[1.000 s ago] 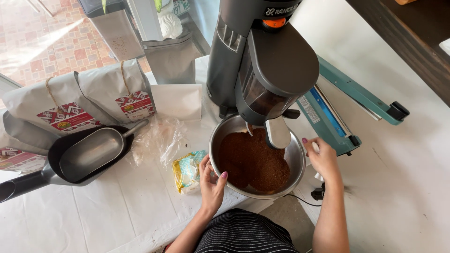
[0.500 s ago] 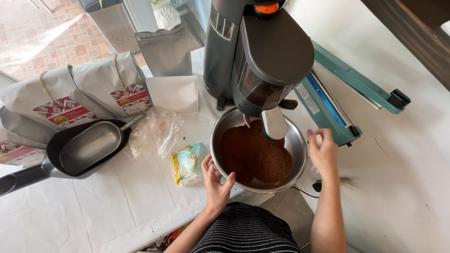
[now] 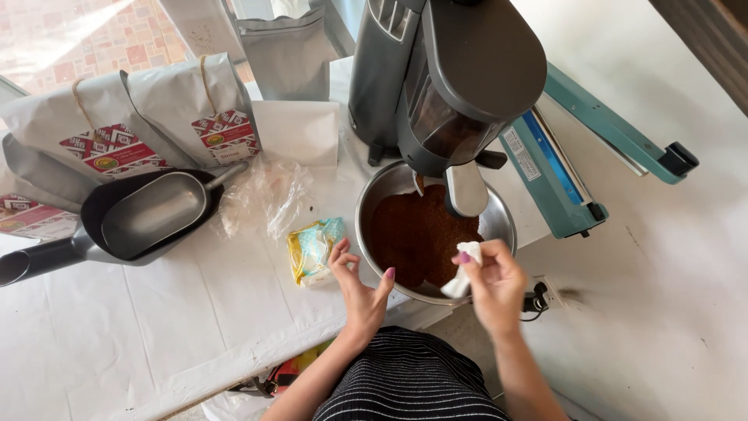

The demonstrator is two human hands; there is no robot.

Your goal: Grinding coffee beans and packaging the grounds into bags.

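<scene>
A steel bowl [image 3: 499, 222] full of brown ground powder [image 3: 413, 234] stands under the spout of a grey grinder [image 3: 452, 78]. My left hand [image 3: 360, 290] rests against the bowl's near left rim, fingers spread, holding nothing. My right hand [image 3: 492, 282] hovers over the bowl's near right rim, pinching a small white piece [image 3: 461, 269], perhaps paper or cloth. A small yellow and blue packet [image 3: 312, 251] lies just left of my left hand.
Two metal scoops [image 3: 144, 214] lie nested at the left beside grey paper bags with red labels [image 3: 156, 117]. Crumpled clear plastic [image 3: 269, 199] sits by the packet. A teal heat sealer [image 3: 569, 156] stands right of the grinder. A power plug [image 3: 538, 296] lies near my right wrist.
My right hand moved in from the bowl's right side to above its near rim and now holds a white piece. My left hand stayed at the left rim. The view moved closer.
</scene>
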